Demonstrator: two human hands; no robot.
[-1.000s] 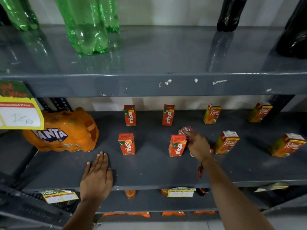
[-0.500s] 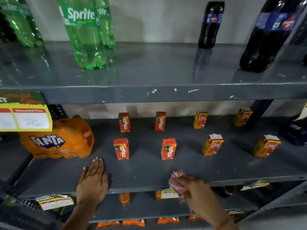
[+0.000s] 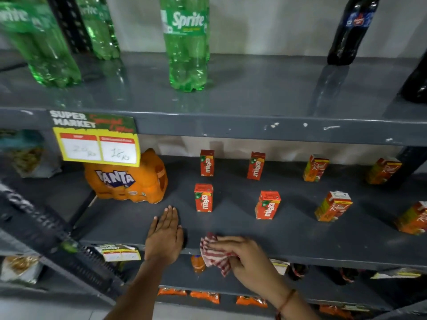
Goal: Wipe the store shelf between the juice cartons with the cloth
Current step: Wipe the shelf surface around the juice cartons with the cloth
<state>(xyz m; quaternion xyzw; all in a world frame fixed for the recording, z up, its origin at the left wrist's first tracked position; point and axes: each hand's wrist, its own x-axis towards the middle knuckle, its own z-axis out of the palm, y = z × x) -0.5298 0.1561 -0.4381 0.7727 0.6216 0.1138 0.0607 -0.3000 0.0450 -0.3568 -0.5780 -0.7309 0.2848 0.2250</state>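
My right hand (image 3: 248, 262) is shut on a red-and-white checked cloth (image 3: 213, 254) at the front edge of the grey middle shelf (image 3: 300, 236). My left hand (image 3: 165, 236) lies flat, fingers together, on the same shelf edge just left of the cloth. Behind them stand small juice cartons in two rows: red Maaza cartons (image 3: 203, 197) (image 3: 268, 205) in front and two more (image 3: 207, 162) (image 3: 256, 165) at the back. Orange Real cartons (image 3: 332, 206) (image 3: 315, 167) stand to the right. The cloth sits in front of the gap between the two front Maaza cartons.
A shrink-wrapped Fanta pack (image 3: 126, 181) lies at the shelf's left under a yellow price sign (image 3: 97, 140). Sprite bottles (image 3: 187, 45) and dark cola bottles (image 3: 351, 28) stand on the upper shelf. Small orange bottles and packets fill the lower shelves (image 3: 198, 263).
My right hand drew the cloth from between the back cartons forward to the shelf's front edge, then left. The view shifted right and up. My left hand stayed flat on the shelf.
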